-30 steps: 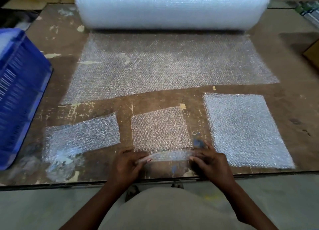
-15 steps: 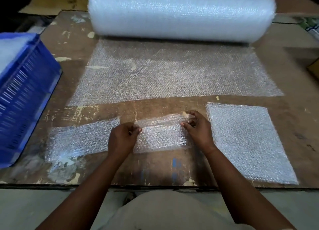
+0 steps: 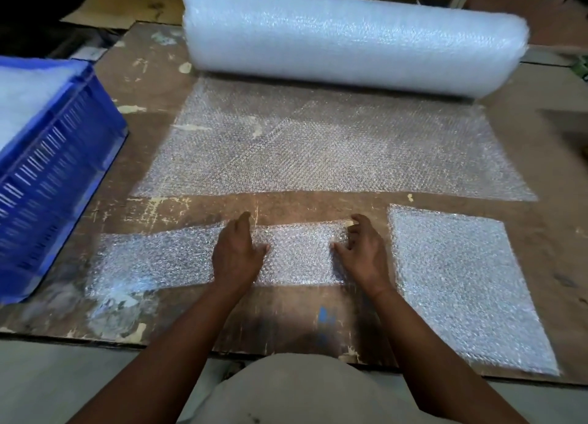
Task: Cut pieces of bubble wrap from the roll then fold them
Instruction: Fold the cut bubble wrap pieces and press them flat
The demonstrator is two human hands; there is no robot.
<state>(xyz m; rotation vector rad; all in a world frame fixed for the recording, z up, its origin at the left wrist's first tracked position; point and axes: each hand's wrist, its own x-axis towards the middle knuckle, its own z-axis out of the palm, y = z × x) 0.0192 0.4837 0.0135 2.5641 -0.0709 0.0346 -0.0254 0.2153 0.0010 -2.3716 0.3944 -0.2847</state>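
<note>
1. The folded piece (image 3: pixel 299 253) lay flat near the table's (image 3: pixel 286 321) front edge, at 6 o'clock from the roll (image 3: pixel 350 41).
2. The left hand (image 3: pixel 237 255) pressed its left end, fingers straight and together.
3. The right hand (image 3: pixel 361 253) rested on its right end; the fingers seemed loosely bent, blurred.
4. Other pieces lay at 9 o'clock (image 3: pixel 152 261) and 3 o'clock (image 3: pixel 461 283); a blue crate (image 3: pixel 57 169) sat further towards 9.

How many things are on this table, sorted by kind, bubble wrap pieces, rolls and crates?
Cut bubble wrap pieces: 3 (left piece, middle piece under both hands, right piece)
Bubble wrap roll: 1
Blue crate: 1
Total: 5
</note>
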